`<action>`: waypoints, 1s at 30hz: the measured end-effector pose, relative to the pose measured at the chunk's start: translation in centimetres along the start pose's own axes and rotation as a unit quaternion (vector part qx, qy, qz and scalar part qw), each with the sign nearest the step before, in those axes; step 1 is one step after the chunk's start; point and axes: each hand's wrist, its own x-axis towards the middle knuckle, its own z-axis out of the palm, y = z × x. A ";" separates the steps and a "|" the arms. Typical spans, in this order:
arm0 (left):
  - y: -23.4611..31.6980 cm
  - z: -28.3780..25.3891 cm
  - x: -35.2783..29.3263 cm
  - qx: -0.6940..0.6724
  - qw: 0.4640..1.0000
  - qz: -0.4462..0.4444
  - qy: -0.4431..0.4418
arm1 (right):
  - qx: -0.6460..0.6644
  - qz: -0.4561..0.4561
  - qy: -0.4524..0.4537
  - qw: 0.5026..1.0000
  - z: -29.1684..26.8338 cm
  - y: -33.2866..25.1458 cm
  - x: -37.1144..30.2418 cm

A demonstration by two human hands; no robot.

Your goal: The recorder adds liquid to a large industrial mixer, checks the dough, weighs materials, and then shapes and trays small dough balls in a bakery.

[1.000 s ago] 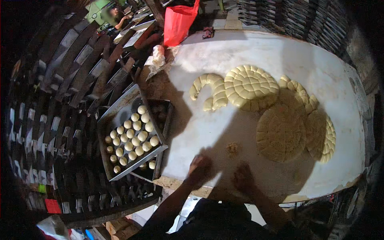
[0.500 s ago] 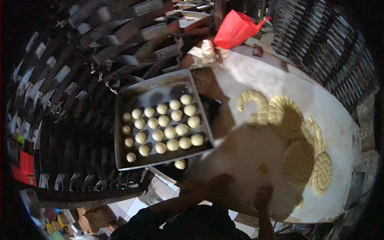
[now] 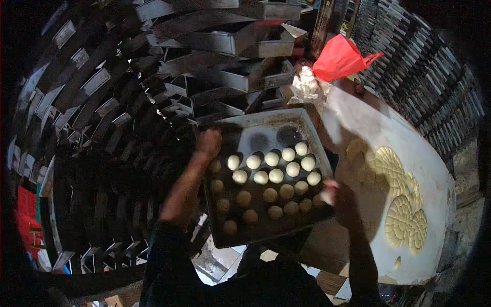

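Observation:
A dark square metal baking tray [image 3: 317,138] tilts in front of me, its right side over the table edge. Rows of round pale dough balls [image 3: 276,176] cover much of it; the far part shows bare, darkened metal. Closed at the tray's left rim, near the far corner, is my left hand [image 3: 208,143]. My right hand [image 3: 343,204] closes at the right rim, close beside the end of a row of balls. Shadow covers the near rows and most of my right hand, and its fingers are partly hidden.
To the right is a pale worktable [image 3: 429,174] bearing several ridged, segmented dough pieces [image 3: 401,220]. A red bag [image 3: 341,59] and a crumpled pale wrapper [image 3: 307,84] sit at its far end. Stacked metal trays [image 3: 215,41] crowd the left and back; another stack [image 3: 394,56] rises at far right.
My hands have come from the shadow over the table's near side to the tray's two sides. The tray has shifted right against the table. The view has swung left.

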 end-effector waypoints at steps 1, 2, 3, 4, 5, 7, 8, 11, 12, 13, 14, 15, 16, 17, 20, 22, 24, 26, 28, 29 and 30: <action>-0.8 1.5 0.6 0.005 0.995 0.071 0.066 | 0.098 -0.152 0.070 0.981 5.0 -0.9 3.2; -2.5 2.2 -0.1 0.022 0.983 0.128 0.127 | 0.089 -0.125 -0.008 0.988 8.0 -5.0 6.4; -2.2 1.5 -0.8 0.026 0.980 0.107 0.165 | 0.022 -0.179 -0.045 0.982 10.6 -7.8 9.2; -1.9 -0.3 -1.0 0.024 0.978 0.111 0.173 | -0.065 -0.328 0.029 0.942 13.5 -8.3 12.4; -2.3 -2.4 -1.9 -0.036 0.981 0.086 0.171 | -0.014 -0.266 -0.030 0.964 16.5 -10.1 14.0; 1.0 -9.4 -2.7 -0.163 0.979 0.033 0.117 | -0.054 -0.307 0.030 0.950 21.5 -5.0 19.5; 1.5 -11.9 -3.8 -0.159 0.980 0.036 0.115 | -0.287 -0.199 -0.093 0.933 22.2 -3.9 20.6; 5.1 -17.7 -7.3 -0.176 0.934 0.094 0.297 | -0.239 -0.137 -0.080 0.958 21.3 -0.1 20.7; 5.5 -17.6 -9.2 -0.213 0.929 0.073 0.294 | -0.262 -0.117 -0.127 0.950 18.5 -4.1 17.6; 6.5 -17.3 -10.9 -0.290 0.911 0.045 0.291 | -0.283 -0.101 -0.163 0.940 15.2 -6.2 15.1; 9.9 -17.4 -11.0 -0.308 0.906 0.077 0.279 | -0.233 -0.277 0.015 0.932 11.9 -1.6 13.2; 13.2 -18.2 -11.7 -0.340 0.905 0.161 0.198 | -0.140 -0.292 0.109 0.940 8.2 -1.3 10.8; 16.6 -18.6 -12.0 -0.364 0.893 0.240 0.114 | -0.048 -0.307 0.201 0.929 4.8 -1.1 8.3; 20.6 -18.6 -11.7 -0.327 0.885 0.333 0.004 | -0.052 -0.270 0.292 0.916 2.0 1.4 5.8; 35.0 -14.5 -7.6 -0.148 0.791 0.502 -0.316 | -0.096 -0.179 0.477 0.855 -6.6 12.1 -2.8; 45.6 -10.9 -5.0 -0.252 0.782 0.412 -0.394 | -0.224 -0.072 0.480 0.845 -10.7 19.5 -10.6; 54.2 -2.4 -2.0 -0.315 0.798 0.342 -0.383 | -0.267 -0.056 0.446 0.852 -12.4 25.9 -19.6; 60.8 3.6 1.1 -0.256 0.833 0.394 -0.291 | -0.262 0.101 0.402 0.872 -11.8 30.7 -28.6; 62.0 12.6 2.6 -0.149 0.857 0.481 -0.111 | -0.300 0.024 0.393 0.869 -13.3 29.9 -33.7; 62.6 15.2 3.5 -0.089 0.857 0.508 -0.012 | -0.288 0.026 0.401 0.869 -13.1 30.5 -34.3; 61.4 17.4 4.9 -0.072 0.857 0.510 -0.014 | -0.239 0.043 0.430 0.869 -12.4 31.3 -34.6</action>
